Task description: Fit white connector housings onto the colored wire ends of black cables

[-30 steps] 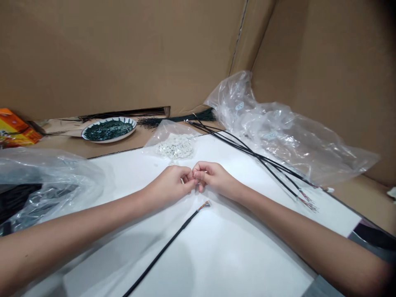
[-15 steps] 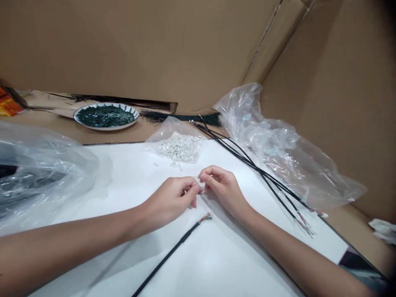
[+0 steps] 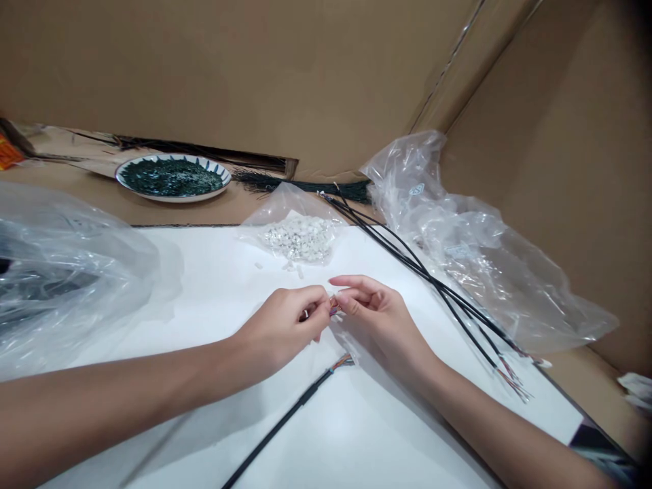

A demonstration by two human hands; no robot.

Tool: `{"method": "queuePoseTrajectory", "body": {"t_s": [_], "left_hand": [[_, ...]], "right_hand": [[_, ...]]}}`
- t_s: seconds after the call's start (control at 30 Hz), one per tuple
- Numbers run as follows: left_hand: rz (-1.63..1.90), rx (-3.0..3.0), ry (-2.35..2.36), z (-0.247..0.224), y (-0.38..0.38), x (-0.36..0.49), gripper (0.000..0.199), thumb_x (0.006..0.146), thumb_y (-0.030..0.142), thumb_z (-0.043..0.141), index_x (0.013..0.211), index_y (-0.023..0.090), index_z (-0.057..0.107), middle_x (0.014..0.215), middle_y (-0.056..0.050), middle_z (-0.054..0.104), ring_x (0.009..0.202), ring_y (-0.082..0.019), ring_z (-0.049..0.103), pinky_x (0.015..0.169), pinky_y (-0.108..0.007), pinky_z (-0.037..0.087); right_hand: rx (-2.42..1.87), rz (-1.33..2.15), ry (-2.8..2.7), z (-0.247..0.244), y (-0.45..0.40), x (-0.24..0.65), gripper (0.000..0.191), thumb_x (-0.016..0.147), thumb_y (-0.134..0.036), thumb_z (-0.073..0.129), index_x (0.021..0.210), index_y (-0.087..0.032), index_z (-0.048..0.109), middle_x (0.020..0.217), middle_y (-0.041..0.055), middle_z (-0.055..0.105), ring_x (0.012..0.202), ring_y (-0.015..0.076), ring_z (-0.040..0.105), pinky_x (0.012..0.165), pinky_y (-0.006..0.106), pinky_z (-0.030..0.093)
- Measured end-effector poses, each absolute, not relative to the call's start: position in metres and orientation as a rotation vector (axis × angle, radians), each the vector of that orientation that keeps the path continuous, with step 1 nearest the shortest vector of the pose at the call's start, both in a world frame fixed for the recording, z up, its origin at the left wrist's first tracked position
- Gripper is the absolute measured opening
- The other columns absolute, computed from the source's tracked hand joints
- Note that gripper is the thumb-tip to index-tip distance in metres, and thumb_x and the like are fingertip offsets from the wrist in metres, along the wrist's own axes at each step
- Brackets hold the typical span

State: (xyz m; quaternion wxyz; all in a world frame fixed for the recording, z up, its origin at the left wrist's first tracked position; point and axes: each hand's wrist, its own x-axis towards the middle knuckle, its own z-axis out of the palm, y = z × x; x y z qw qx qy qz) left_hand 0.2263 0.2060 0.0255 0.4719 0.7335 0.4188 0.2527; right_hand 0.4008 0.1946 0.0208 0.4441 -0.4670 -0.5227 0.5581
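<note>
1. Colored wires, thin and tiny, make a little bunch (image 3: 333,310) between the two hands, just above the worktop.
2. The left hand (image 3: 278,333) is curled small, and its fingers pinch the bunch.
3. The right hand (image 3: 382,319) is open just a little, in a narrow shape. Its fingertips (image 3: 342,297) are at the bunch, but it is hard to tell if they pinch it or only touch it.
4. A smooth black cable (image 3: 290,414) lies on the worktop below the hands, with short colored wires poking out of its end.
5. More long black cables (image 3: 422,272) lie in a loose crossing pile to the right.
6. A clear plastic bag (image 3: 300,238) holds lots of tiny white plastic bits, and a few lie just outside it.
7. Big crinkly clear plastic bags (image 3: 483,272) (image 3: 66,272) sit on both sides.
8. A round white plate with a blue pattern (image 3: 170,178) holds dark green bits.
9. The worktop (image 3: 214,299) is flat, white and smooth.
10. Brown cardboard walls (image 3: 204,68) stand behind it all.
</note>
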Motion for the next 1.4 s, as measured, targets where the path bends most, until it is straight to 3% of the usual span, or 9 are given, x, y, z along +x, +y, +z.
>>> {"method": "queuePoseTrajectory", "body": {"t_s": [0.17,0.43,0.93,1.4], "left_hand": [[0.637,1.811,1.035,0.027,0.204,0.226,0.027,0.088,0.032,0.040,0.065,0.018,0.045,0.057,0.007,0.048,0.053,-0.008,0.041,0.051,-0.023,0.028],[0.645,1.842,1.034,0.027,0.203,0.224,0.026,0.088,0.032,0.040,0.065,0.018,0.042,0.056,0.006,0.038,0.052,-0.007,0.033,0.049,-0.023,0.025],[0.507,1.893,1.100,0.036,0.202,0.227,0.026,0.087,0.032,0.039,0.066,0.019,0.043,0.055,0.006,0.039,0.051,-0.008,0.035,0.049,-0.022,0.027],[0.556,1.896,1.097,0.027,0.201,0.226,0.027,0.087,0.033,0.039,0.064,0.019,0.041,0.056,0.005,0.038,0.051,-0.008,0.035,0.047,-0.022,0.025]], "right_hand": [[-1.169,1.406,-1.262,0.021,0.194,0.402,0.029,0.077,-0.033,0.070,0.102,-0.021,0.063,0.084,0.0040,0.071,0.074,0.0149,0.064,0.070,0.028,0.047],[-1.196,1.477,-1.170,0.025,0.193,0.403,0.019,0.071,-0.031,0.075,0.084,-0.018,0.069,0.080,0.0038,0.070,0.075,0.0126,0.063,0.071,0.024,0.046],[-1.127,1.726,-1.033,0.027,0.191,0.406,0.014,0.075,-0.024,0.071,0.087,-0.018,0.067,0.085,0.0025,0.069,0.080,0.0111,0.063,0.079,0.023,0.048],[-1.109,1.692,-1.130,0.025,0.191,0.407,0.015,0.075,-0.028,0.072,0.086,-0.019,0.068,0.085,0.0017,0.069,0.078,0.0112,0.063,0.073,0.022,0.048]]}}
